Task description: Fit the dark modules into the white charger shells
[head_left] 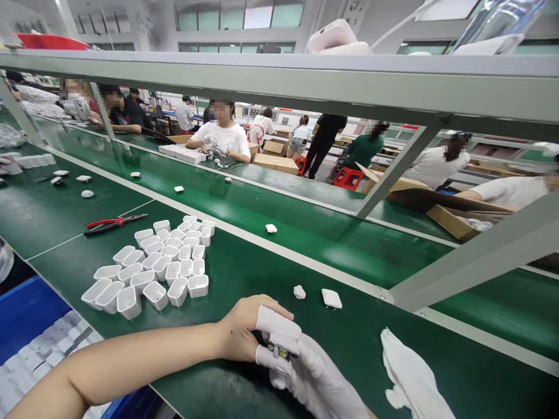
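My left hand [244, 329], with white covers [276, 322] on its thumb and a finger, pinched a small white block [286, 343] with metal parts [278, 351] showing underneath. My gloved right hand [314, 375] gripped the same block from the right, over the near side of the green bench [244, 267]. Just beyond lay a small rounded white piece [299, 292] and, to its right, a squarish one [332, 298]. A limp white glove [414, 375] lay near right. To the left stood a cluster of open white cups [143, 280], with red-and-black pliers [111, 223] farther left. Near left, below the bench edge, was a blue bin [28, 305] of white parts. Far off, across a green strip [314, 218], sat a person in a white shirt [225, 138].
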